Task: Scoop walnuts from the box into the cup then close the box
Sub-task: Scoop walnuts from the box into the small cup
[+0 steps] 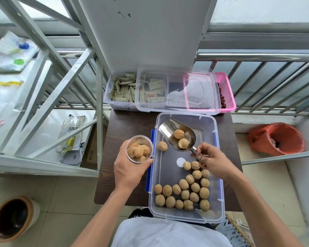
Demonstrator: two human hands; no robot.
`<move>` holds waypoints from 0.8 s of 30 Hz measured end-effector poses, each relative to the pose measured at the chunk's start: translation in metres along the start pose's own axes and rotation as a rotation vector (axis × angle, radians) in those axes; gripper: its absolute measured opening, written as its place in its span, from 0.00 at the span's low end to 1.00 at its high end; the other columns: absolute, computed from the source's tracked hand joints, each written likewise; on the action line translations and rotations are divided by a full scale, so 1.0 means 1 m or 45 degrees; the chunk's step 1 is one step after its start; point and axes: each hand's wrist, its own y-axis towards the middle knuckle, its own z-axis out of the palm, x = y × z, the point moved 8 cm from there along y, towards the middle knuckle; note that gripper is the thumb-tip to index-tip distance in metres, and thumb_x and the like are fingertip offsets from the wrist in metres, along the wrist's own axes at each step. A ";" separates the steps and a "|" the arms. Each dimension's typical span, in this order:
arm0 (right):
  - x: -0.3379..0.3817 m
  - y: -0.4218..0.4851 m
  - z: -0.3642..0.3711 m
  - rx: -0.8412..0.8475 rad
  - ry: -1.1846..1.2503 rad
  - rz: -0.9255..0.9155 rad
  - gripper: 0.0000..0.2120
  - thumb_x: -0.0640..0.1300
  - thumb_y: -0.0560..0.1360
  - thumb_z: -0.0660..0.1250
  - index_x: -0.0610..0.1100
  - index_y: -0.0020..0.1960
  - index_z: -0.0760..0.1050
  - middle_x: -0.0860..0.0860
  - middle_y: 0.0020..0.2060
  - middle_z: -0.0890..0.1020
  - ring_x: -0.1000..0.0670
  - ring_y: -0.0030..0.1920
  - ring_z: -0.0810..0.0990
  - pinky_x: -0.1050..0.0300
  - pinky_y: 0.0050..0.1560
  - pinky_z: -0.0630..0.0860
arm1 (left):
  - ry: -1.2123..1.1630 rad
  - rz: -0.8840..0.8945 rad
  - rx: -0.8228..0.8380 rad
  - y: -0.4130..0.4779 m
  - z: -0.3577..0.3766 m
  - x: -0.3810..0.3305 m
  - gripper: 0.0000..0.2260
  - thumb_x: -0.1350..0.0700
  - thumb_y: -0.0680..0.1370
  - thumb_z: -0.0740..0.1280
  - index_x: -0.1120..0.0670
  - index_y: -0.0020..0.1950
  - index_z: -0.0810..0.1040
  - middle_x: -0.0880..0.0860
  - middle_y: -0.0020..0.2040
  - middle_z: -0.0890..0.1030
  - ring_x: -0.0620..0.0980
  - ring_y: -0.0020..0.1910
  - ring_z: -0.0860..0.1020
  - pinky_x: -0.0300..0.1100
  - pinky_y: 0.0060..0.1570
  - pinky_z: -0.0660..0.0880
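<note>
Both your forearms are bare from the bottom edge of the view up to the wrists, and your left hand point(130, 168) and right hand point(212, 161) are bare as well. Your pale grey-white top point(168, 234) fills the bottom centre; it is plain, unprinted cloth lying in soft, shallow folds. Just beyond its upper edge, at your lap, a strip of dark cloth point(141, 213) shows with a frayed, whitish fringe. Which garment that strip belongs to cannot be told from this view.

Bright, even daylight; soft shadows; wide-angle bending at edges; blur at left & right edges.
</note>
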 end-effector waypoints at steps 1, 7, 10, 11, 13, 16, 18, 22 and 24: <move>0.007 -0.004 -0.002 0.017 0.020 -0.014 0.12 0.25 0.79 0.57 0.40 0.44 0.69 0.39 0.46 0.82 0.54 0.27 0.72 0.63 0.31 0.72 | 0.005 -0.002 -0.004 0.000 -0.001 0.000 0.38 0.48 0.61 0.86 0.34 0.64 0.70 0.38 0.56 0.80 0.34 0.56 0.78 0.21 0.53 0.69; 0.059 -0.036 -0.005 0.168 0.082 -0.084 0.08 0.27 0.80 0.59 0.39 0.50 0.68 0.38 0.46 0.86 0.53 0.26 0.69 0.65 0.26 0.68 | -0.001 0.005 -0.005 0.001 -0.005 -0.006 0.35 0.47 0.61 0.86 0.29 0.59 0.70 0.36 0.53 0.81 0.35 0.54 0.79 0.27 0.52 0.73; 0.082 -0.049 0.007 0.306 0.026 -0.098 0.07 0.28 0.80 0.59 0.37 0.54 0.68 0.39 0.44 0.86 0.52 0.26 0.67 0.65 0.25 0.67 | -0.022 -0.006 -0.003 0.000 -0.005 -0.008 0.34 0.49 0.61 0.85 0.32 0.60 0.73 0.36 0.53 0.81 0.37 0.53 0.81 0.34 0.52 0.77; 0.087 -0.052 0.011 0.346 -0.010 -0.096 0.07 0.29 0.81 0.59 0.37 0.55 0.68 0.41 0.42 0.86 0.51 0.26 0.68 0.64 0.25 0.66 | -0.019 -0.003 -0.001 0.001 -0.004 -0.009 0.33 0.49 0.61 0.85 0.34 0.60 0.74 0.36 0.53 0.81 0.38 0.53 0.81 0.35 0.52 0.77; 0.097 -0.059 0.019 0.415 -0.115 -0.095 0.04 0.32 0.81 0.61 0.38 0.55 0.70 0.44 0.40 0.86 0.49 0.26 0.71 0.59 0.25 0.67 | -0.021 0.027 0.006 0.001 -0.003 -0.012 0.31 0.49 0.63 0.84 0.38 0.61 0.75 0.38 0.53 0.82 0.40 0.53 0.81 0.36 0.51 0.78; 0.105 -0.064 0.031 0.502 -0.169 -0.054 0.03 0.38 0.81 0.63 0.40 0.55 0.72 0.42 0.43 0.87 0.49 0.25 0.74 0.56 0.27 0.68 | -0.031 0.056 0.002 0.000 -0.002 -0.013 0.28 0.49 0.66 0.83 0.42 0.61 0.75 0.40 0.52 0.82 0.41 0.51 0.82 0.37 0.49 0.78; 0.107 -0.064 0.037 0.523 -0.179 -0.025 0.03 0.37 0.82 0.61 0.40 0.55 0.72 0.41 0.45 0.87 0.49 0.25 0.74 0.58 0.26 0.68 | -0.033 0.073 0.004 0.000 -0.002 -0.015 0.27 0.49 0.67 0.83 0.44 0.62 0.75 0.41 0.52 0.83 0.41 0.51 0.82 0.38 0.50 0.78; 0.110 -0.063 0.041 0.533 -0.189 0.000 0.04 0.36 0.82 0.60 0.40 0.56 0.72 0.40 0.46 0.87 0.48 0.25 0.73 0.59 0.24 0.69 | -0.044 0.083 0.003 0.000 -0.002 -0.017 0.27 0.48 0.67 0.82 0.46 0.62 0.75 0.42 0.53 0.83 0.43 0.52 0.82 0.37 0.51 0.77; 0.112 -0.064 0.040 0.554 -0.193 0.000 0.04 0.36 0.82 0.60 0.40 0.56 0.72 0.40 0.46 0.87 0.48 0.25 0.73 0.58 0.24 0.68 | -0.057 0.065 -0.004 -0.001 -0.002 -0.016 0.26 0.50 0.68 0.82 0.44 0.61 0.75 0.42 0.52 0.83 0.43 0.51 0.82 0.39 0.50 0.78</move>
